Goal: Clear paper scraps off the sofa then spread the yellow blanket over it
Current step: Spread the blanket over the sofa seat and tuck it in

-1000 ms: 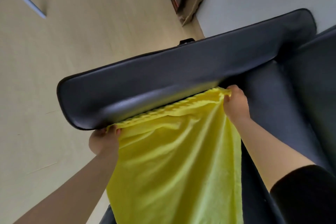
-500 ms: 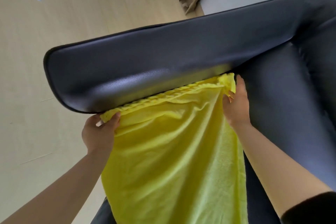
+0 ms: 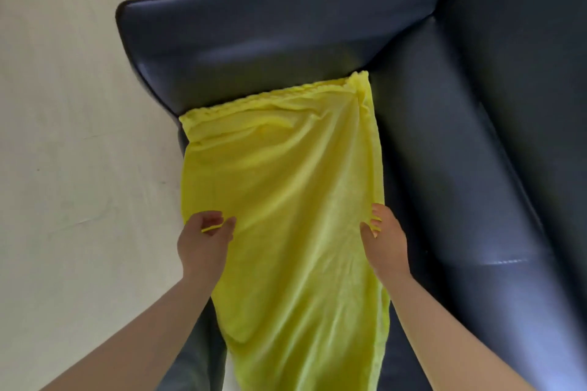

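In the head view one yellow blanket (image 3: 286,200), one dark sofa (image 3: 460,152) and two hands are counted; the blanket is laid lengthwise on the sofa seat, its far edge bunched against the armrest (image 3: 270,41). A fold at its left edge is pinched between the thumb and curled fingers of the left hand (image 3: 205,240), and its right edge is gripped by the right hand (image 3: 386,240), fingers curled narrowly round the cloth.

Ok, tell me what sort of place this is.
Probably a living room or lounge, though little of it shows: a dark leather-look sofa, a yellow blanket laid along its seat, and a pale wood-look floor beside it.
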A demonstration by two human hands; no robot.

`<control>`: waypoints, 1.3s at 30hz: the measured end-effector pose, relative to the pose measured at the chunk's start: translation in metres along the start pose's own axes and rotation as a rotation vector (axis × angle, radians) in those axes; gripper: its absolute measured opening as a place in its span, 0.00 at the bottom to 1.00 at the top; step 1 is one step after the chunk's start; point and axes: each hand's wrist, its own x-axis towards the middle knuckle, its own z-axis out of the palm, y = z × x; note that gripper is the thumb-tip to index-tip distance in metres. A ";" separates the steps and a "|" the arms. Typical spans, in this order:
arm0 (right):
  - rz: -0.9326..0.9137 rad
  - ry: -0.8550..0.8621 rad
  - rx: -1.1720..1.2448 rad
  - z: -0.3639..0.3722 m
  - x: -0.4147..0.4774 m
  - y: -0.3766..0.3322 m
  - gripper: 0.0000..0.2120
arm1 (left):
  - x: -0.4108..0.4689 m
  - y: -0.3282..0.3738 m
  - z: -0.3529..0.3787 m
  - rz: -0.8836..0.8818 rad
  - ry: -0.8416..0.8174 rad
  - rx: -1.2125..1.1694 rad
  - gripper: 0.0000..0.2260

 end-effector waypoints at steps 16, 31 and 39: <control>0.434 -0.229 -0.006 0.021 -0.255 0.210 0.43 | -0.236 -0.194 0.025 -0.143 -0.168 0.208 0.03; 0.396 -0.326 0.167 0.044 -0.249 0.228 0.10 | -0.252 -0.225 0.066 -0.096 -0.185 0.298 0.05; 0.360 -0.180 0.261 -0.043 -0.208 0.265 0.08 | -0.272 -0.193 0.101 -0.037 -0.185 0.245 0.06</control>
